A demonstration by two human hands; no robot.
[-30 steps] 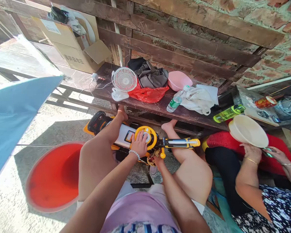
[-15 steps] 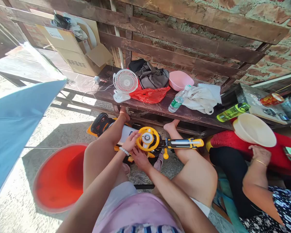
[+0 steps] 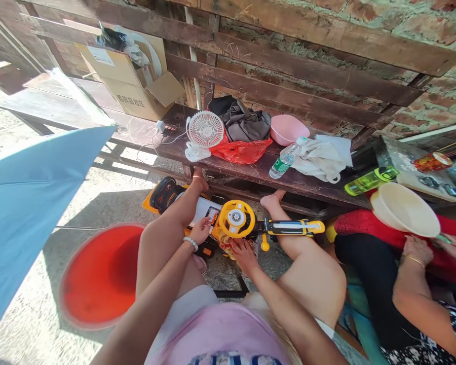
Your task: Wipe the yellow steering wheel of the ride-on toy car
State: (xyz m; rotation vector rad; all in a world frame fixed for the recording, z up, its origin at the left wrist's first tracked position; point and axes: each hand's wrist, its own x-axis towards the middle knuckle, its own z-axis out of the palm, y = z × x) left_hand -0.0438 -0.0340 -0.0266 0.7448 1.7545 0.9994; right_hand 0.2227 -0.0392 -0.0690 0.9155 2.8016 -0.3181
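Observation:
A yellow-and-black ride-on toy car (image 3: 294, 226) stands between my legs, its yellow steering wheel (image 3: 236, 218) facing up. My left hand (image 3: 199, 231) is left of the wheel, fingers loosely stretched beside a dark label (image 3: 213, 215) on the pale seat; it holds nothing I can see. Just below the wheel, my right hand (image 3: 246, 256) has its fingers on a small red-and-tan patterned thing (image 3: 226, 244). Its kind is too small and partly covered to make out.
A red tub (image 3: 99, 274) stands at left under a blue umbrella (image 3: 41, 187). The bench (image 3: 247, 170) bears a fan (image 3: 205, 129), a water bottle (image 3: 288, 158) and a pink basin (image 3: 289, 130). At right, another person's hands are near a cream bowl (image 3: 405, 209).
My hands have moved apart: the left came off the wheel's rim, the right shifted slightly right. The patterned thing now shows by my right fingers. The other person's hands have come closer together.

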